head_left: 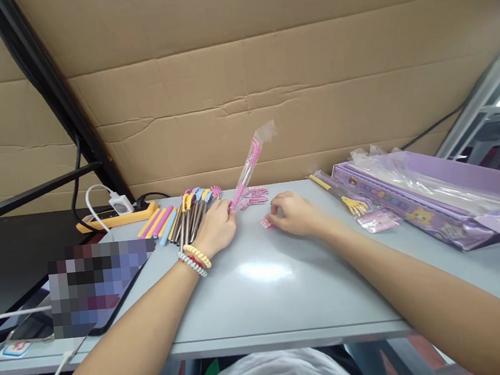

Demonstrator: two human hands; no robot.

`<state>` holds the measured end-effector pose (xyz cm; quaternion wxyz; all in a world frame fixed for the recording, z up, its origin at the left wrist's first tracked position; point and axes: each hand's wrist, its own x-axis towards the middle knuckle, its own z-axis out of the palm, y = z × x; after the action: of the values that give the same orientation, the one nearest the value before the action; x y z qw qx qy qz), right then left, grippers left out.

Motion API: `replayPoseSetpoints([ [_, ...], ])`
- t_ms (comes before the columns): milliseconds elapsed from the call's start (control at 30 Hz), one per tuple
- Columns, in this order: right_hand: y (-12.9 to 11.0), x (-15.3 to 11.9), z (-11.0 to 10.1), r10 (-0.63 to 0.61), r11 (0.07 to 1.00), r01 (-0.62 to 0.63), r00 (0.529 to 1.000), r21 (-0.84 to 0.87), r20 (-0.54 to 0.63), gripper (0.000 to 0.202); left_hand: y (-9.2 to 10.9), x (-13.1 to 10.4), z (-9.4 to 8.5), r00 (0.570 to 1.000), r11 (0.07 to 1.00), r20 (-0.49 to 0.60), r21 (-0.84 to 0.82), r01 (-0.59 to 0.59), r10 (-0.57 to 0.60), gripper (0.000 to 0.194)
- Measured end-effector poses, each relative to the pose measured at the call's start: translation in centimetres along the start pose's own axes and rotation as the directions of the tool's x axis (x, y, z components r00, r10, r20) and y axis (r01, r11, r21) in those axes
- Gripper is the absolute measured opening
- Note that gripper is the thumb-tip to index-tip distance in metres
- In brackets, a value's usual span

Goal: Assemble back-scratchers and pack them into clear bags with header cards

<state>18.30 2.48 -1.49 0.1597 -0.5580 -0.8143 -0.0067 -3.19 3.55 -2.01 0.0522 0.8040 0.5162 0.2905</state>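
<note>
My left hand (216, 227), with beaded bands at the wrist, is closed around the lower end of a pink stick in a clear plastic sleeve (248, 167). The sleeve's loose end points up and away to the right. My right hand (294, 214) rests just above the table with bent fingers, pinching a small pink printed card (266, 224). Between the hands and farther back lies a loose pile of similar pink cards (255, 196). Beside my left hand are several back scratchers (193, 210) with metal rods, hand-shaped heads and coloured handles (158, 220).
A purple printed box (411, 213) holding clear plastic sleeves stands at the right. Next to it lies a bagged yellow back scratcher (339, 193) with a pink card (377, 220). A yellow power strip (118, 218), cables and a tablet (123, 300) occupy the left. Cardboard (245, 93) lines the back.
</note>
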Motion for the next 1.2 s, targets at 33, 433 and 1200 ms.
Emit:
replayPoseSetpoints([
  [33, 0.2, -0.1, -0.1, 0.000, 1.000, 0.000, 1.000, 0.028, 0.007, 0.029, -0.1, 0.0, 0.0, 1.000, 1.000, 0.003, 0.006, -0.002, 0.002, 0.022],
  [433, 0.8, 0.3, 0.0, 0.080, 0.989, -0.110, 0.959, 0.095, 0.273, 0.036, -0.3, -0.2, -0.1, 0.990, 0.992, 0.085, 0.050, -0.113, 0.108, 0.028],
  [1200, 1.9, 0.0, -0.9, 0.085, 0.966, -0.174, 0.912, 0.192, 0.401, 0.032, -0.2, -0.3, -0.3, 0.974, 0.983, 0.158, 0.067, -0.173, 0.161, 0.028],
])
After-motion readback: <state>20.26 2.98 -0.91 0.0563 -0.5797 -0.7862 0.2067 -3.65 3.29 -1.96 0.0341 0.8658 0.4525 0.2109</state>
